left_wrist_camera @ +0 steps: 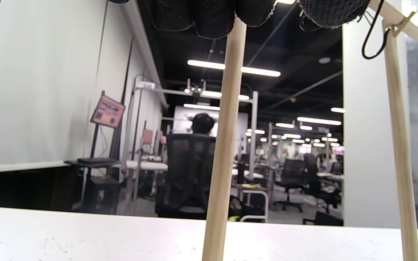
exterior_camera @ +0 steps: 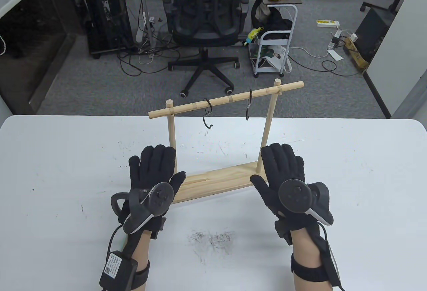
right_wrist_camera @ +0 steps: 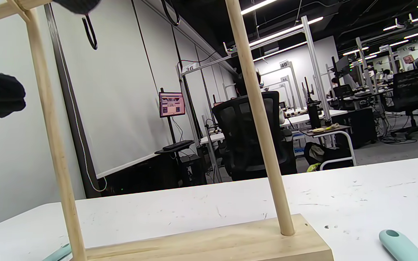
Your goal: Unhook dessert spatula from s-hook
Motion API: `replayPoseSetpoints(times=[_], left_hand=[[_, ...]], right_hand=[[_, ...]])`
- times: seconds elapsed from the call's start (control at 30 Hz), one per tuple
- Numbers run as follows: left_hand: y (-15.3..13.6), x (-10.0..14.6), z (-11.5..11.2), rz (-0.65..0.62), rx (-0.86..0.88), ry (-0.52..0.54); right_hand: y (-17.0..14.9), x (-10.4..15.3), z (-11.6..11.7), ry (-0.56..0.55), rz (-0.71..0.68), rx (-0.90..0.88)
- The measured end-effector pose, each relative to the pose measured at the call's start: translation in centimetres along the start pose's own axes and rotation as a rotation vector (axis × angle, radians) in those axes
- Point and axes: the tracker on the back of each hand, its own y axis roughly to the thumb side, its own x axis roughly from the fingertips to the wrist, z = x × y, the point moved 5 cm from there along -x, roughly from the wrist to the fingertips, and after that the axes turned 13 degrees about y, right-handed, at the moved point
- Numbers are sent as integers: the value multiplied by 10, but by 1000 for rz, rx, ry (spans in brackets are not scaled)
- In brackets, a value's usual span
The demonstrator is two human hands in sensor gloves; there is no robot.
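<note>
The table view looks down from above my forearms across the white table (exterior_camera: 66, 157) toward the office floor, with the pale wooden hanging rack (exterior_camera: 217, 181) at centre frame. My left wrist view sits low and close, facing outward past one rack post (left_wrist_camera: 223, 145) at mid-frame. My right wrist view is equally low, just behind the rack's base (right_wrist_camera: 212, 243) along the bottom edge. All three share the rack and the black mesh office chair (exterior_camera: 205, 7) beyond.

The right hand (exterior_camera: 283, 174) hides the mint spatula (right_wrist_camera: 401, 247), cut off at the frame edge.
</note>
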Motion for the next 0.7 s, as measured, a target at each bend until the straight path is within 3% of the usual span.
replayPoseSetpoints(times=[0.7], left_hand=[[1,-1,-6,-2,3,-20]], right_hand=[[-6,-4,4,4,10,-28]])
